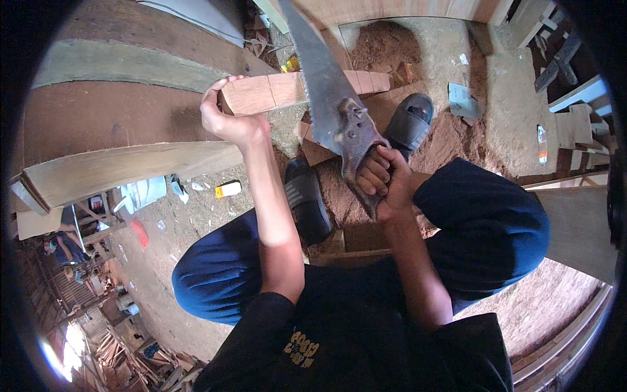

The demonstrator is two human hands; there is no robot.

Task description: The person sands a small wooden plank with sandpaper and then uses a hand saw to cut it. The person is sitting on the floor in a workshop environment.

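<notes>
My right hand (382, 176) is wrapped round the worn handle of a hand saw (324, 85). Its wide grey blade points away from me, toothed edge to the left, and passes over a wooden block (255, 95). Several lines cross the pale reddish face of that long block. At the block's left end, my left hand (232, 117) grips it, fingers curled over the far edge and end. The blade hides the block's middle part; whether its teeth touch the wood I cannot tell.
My sandalled feet stand near a pile of reddish sawdust (385, 49). Large boards (130, 170) lie at the left. A yellow-and-white bottle (228, 189) and a red scrap (139, 232) are on the floor. Wood offcuts (117, 353) are heaped at the lower left; another person (65, 248) is far left.
</notes>
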